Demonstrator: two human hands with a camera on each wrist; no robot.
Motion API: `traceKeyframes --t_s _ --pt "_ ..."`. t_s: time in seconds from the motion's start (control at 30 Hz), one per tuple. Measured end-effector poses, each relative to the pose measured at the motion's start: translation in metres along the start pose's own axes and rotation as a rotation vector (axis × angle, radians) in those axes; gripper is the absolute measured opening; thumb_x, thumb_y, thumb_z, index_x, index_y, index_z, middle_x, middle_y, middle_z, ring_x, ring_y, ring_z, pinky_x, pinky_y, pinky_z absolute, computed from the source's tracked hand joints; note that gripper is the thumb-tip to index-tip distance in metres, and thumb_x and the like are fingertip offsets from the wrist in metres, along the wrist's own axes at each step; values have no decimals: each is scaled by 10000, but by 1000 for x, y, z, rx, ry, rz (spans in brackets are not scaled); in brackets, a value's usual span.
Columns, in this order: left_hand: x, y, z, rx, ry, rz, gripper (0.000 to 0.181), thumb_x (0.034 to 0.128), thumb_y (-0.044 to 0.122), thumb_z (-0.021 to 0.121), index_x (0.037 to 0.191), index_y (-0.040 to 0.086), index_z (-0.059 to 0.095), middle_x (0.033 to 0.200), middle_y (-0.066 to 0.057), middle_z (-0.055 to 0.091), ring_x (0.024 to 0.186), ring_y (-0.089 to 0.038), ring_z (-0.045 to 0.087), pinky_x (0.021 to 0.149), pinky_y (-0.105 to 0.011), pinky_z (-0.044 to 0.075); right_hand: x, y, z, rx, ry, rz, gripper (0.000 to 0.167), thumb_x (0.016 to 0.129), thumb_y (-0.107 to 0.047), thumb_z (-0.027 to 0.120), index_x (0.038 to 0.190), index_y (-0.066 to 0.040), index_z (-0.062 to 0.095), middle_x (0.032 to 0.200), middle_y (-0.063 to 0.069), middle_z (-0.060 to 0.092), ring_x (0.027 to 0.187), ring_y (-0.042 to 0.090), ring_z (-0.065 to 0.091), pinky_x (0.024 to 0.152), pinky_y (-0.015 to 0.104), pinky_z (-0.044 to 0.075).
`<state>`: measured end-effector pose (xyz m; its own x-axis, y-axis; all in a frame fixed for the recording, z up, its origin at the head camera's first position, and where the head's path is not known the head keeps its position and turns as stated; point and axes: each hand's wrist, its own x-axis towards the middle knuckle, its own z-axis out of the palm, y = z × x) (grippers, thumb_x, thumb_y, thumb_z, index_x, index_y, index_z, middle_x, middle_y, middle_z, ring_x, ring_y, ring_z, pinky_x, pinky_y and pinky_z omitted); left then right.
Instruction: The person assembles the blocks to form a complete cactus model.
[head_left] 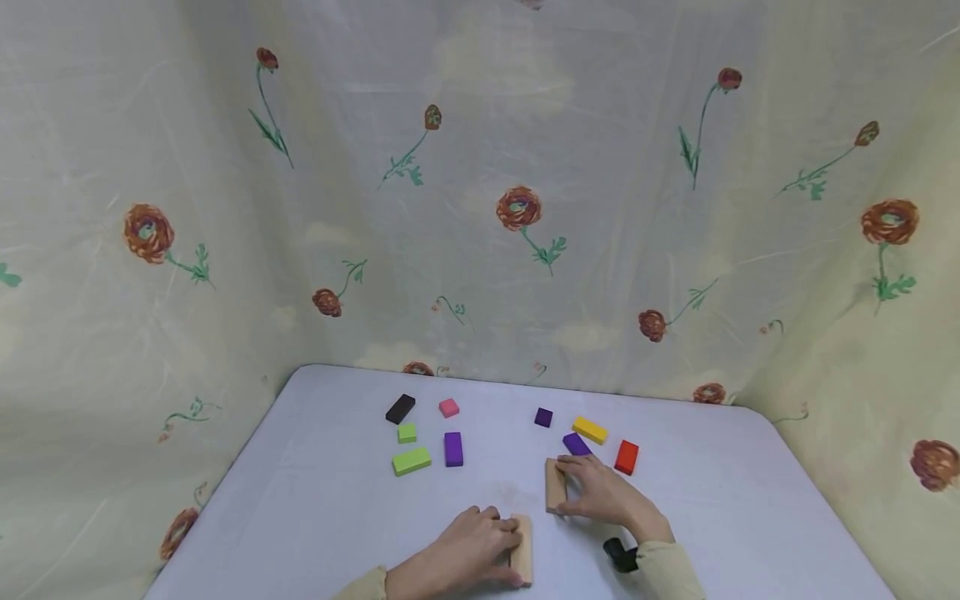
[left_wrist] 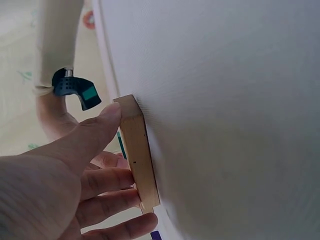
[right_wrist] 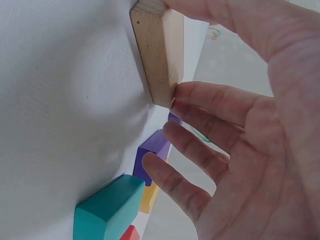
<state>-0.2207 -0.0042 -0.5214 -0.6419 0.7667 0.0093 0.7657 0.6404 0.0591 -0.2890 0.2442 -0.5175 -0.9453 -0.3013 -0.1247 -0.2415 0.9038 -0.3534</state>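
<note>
Near the front middle of the table, my left hand (head_left: 467,552) holds a plain wooden block (head_left: 523,552) lengthwise, thumb at its near end and fingers toward its far end. A second wooden block (head_left: 553,487), a little farther back and to the right, is pinched by my right hand (head_left: 606,493) between thumb and fingertips. Both blocks look to be on or very close to the table. Beyond the right hand's fingers lies a violet block (head_left: 576,444). The right wrist view also shows a teal block (right_wrist: 107,205) below that hand, hidden in the head view.
Back left on the white table (head_left: 300,500) lie black (head_left: 401,408), pink (head_left: 448,407), small green (head_left: 407,433), long green (head_left: 412,462) and purple (head_left: 453,449) blocks. Dark purple (head_left: 543,417), yellow (head_left: 590,430) and red (head_left: 626,457) blocks lie right. Flowered cloth (head_left: 480,317) hangs behind.
</note>
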Motion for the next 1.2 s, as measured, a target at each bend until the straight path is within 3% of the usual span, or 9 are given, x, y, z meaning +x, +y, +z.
traceKeyframes --t_s 0.27,0.43,0.73,1.0,1.2 --pt "-1 3 2 5 29 15 489 811 609 627 1141 255 695 1174 125 643 982 -48 567 758 -235 479 1 1 1 3 -7 5 771 697 -496 821 1322 -107 591 1383 83 550 1313 324 455 1048 554 382" --pt "-1 2 1 -5 55 40 481 805 600 641 1107 233 713 1138 105 626 1017 -48 558 800 -259 490 2 0 0 18 8 -9 751 712 -480 818 1318 -97 591 1385 86 543 1311 307 457 1054 536 386" --pt "1 2 2 -68 28 -2 501 799 577 671 1135 208 702 1099 117 652 987 -28 566 818 -251 486 11 -2 -1 35 14 -14 746 708 -495 816 1299 -93 604 1371 96 544 1283 293 469 1033 541 407" --pt "1 0 1 -65 57 19 493 785 577 684 1099 199 723 1059 115 660 931 -17 560 735 -184 446 23 -6 0 49 12 -27 741 714 -497 811 1303 -99 603 1368 87 549 1281 285 473 1037 532 406" --pt "2 0 1 -80 30 4 502 786 580 682 1117 204 718 1083 116 659 942 -15 559 744 -191 450 30 -14 2 58 22 -31 753 701 -504 818 1298 -96 605 1355 83 562 1257 289 502 1021 539 419"
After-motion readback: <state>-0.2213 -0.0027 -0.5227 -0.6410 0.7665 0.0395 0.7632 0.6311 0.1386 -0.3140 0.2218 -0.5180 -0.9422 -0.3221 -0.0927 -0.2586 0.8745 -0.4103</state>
